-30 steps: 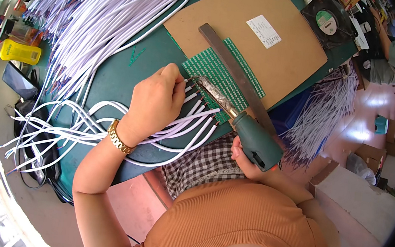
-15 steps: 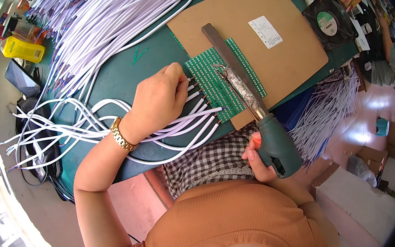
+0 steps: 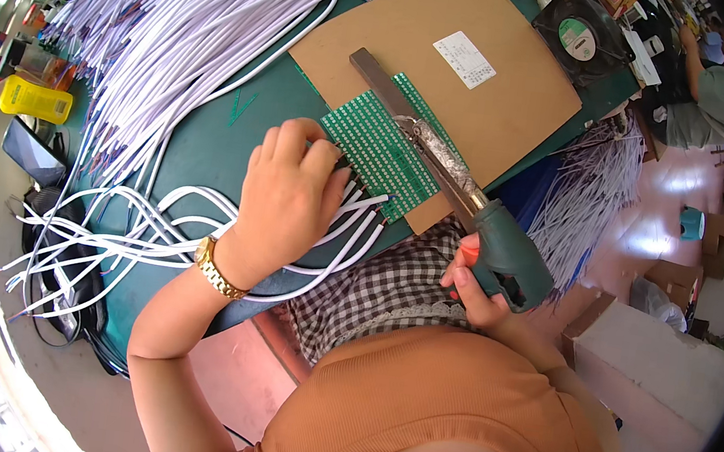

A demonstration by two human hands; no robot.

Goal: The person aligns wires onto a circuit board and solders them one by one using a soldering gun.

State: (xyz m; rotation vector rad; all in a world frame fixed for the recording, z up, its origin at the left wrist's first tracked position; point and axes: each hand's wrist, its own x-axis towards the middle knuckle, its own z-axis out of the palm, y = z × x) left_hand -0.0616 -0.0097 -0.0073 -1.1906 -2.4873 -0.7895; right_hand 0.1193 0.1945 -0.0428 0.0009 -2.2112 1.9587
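My left hand (image 3: 286, 194), with a gold watch at the wrist, is at the left edge of a green circuit board panel (image 3: 378, 148). Its fingers are curled, and their tips and anything pinched in them are hidden. White cables (image 3: 358, 242) run from below that hand to the board's near-left edge, their bared ends at its pads. My right hand (image 3: 474, 287) is closed round the dark green handle of a soldering gun (image 3: 510, 255). The gun's foil-wrapped barrel slants over a dark brown bar (image 3: 381, 82) that lies across the panel. Its tip is near the bar's middle.
Brown cardboard (image 3: 510, 91) with a white label lies under the panel. A large bundle of white cables (image 3: 216, 18) covers the table's far left. A black fan (image 3: 581, 38) stands far right, a yellow bottle (image 3: 34, 99) at left. More cables (image 3: 590, 195) hang beyond the right edge.
The view has shifted slightly. My left hand has gone from a tight pinch to a looser curl with its fingers raised along the board's edge. The soldering gun stays nearly still over the bar.
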